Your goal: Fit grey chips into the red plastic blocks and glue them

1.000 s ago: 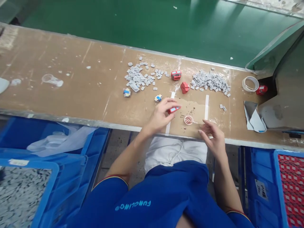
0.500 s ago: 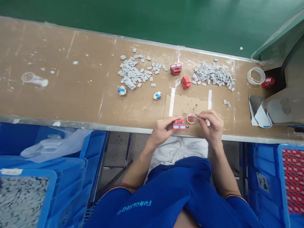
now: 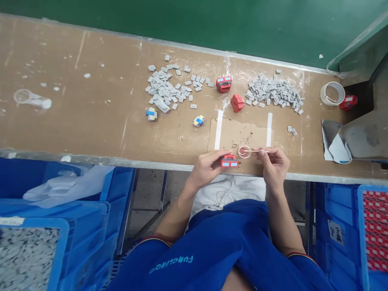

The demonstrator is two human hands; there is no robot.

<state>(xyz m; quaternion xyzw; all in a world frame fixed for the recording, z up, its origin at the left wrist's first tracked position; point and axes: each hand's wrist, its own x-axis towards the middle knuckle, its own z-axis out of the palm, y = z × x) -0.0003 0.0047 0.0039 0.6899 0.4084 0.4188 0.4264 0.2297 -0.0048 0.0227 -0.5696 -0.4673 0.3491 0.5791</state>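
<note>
Close to the table's front edge, my left hand (image 3: 207,169) is closed around the side of a red toy piece (image 3: 229,161) with pale blue windows and a handle-like top. My right hand (image 3: 275,166) pinches a thin pale stick (image 3: 256,151) between thumb and fingers. The stick lies nearly level, its left end over a small round dish (image 3: 244,152) with a reddish-brown inside. That dish stands on a cardboard sheet (image 3: 233,131) fixed with white tape and dotted with brown specks. Two more red toy pieces, one upright (image 3: 224,84) and one turned (image 3: 237,103), stand farther back.
Grey tiles lie in a left pile (image 3: 165,87) and a right pile (image 3: 274,91). Two blue-and-yellow blocks, one (image 3: 151,114) farther left, sit in front. A tape roll (image 3: 332,93) is at right. Blue crates (image 3: 65,250) flank me, holding grey and red parts.
My right hand has shifted slightly right and turned, so the stick shows more fully over the dish. My left hand keeps the red toy piece in nearly the same place.
</note>
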